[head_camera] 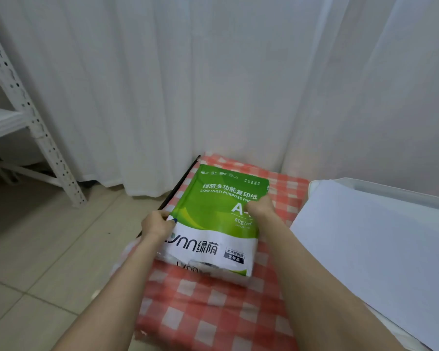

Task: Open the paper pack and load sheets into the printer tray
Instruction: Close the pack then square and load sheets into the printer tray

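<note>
A green and white paper pack lies flat on a red and white checked cloth. Its near end wrapper looks torn and crumpled. My left hand grips the pack's left edge, thumb on top. On the pack's right side, my right hand is closed over the edge. To the right, white sheets lie spread over a white tray-like body, of which only the far rim shows.
White curtains hang right behind the cloth-covered surface. A white metal shelf frame stands at the left. Beige floor tiles run along the left. A black edge borders the cloth's left side.
</note>
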Action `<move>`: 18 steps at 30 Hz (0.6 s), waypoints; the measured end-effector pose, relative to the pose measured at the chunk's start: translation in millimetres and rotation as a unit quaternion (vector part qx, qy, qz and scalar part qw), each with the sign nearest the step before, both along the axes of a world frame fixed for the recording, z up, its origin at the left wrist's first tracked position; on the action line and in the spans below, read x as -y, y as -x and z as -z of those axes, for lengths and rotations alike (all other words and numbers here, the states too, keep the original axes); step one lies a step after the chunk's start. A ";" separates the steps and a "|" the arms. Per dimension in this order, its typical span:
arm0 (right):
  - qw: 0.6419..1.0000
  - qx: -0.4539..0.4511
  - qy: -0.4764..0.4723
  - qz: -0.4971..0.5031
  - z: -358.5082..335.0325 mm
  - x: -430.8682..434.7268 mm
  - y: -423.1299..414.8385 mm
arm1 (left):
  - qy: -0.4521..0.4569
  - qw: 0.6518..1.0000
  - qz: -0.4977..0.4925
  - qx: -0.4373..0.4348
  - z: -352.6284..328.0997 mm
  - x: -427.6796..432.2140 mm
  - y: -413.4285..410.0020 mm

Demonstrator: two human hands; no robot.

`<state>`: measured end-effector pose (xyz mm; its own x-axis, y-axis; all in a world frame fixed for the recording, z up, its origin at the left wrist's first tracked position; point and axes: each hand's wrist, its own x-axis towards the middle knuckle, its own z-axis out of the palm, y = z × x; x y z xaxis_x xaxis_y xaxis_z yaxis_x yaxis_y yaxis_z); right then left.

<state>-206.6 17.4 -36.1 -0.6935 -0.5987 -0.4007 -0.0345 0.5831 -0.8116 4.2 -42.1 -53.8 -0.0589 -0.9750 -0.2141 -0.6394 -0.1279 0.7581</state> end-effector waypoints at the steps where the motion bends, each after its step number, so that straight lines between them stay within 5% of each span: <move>1: 1.000 -0.004 -0.014 -0.004 -2.8 -2.8 -4.5 | 0.004 1.000 0.001 0.005 -1.6 -0.5 -1.3; 8: 0.991 -0.009 -0.128 -0.047 -15.8 -18.9 -39.4 | 0.014 0.998 0.035 0.044 -4.3 -15.5 -13.0; 18: 0.992 -0.073 0.044 -0.096 -110.8 -64.9 -48.5 | 0.048 0.987 0.152 -0.031 -95.5 -48.9 19.1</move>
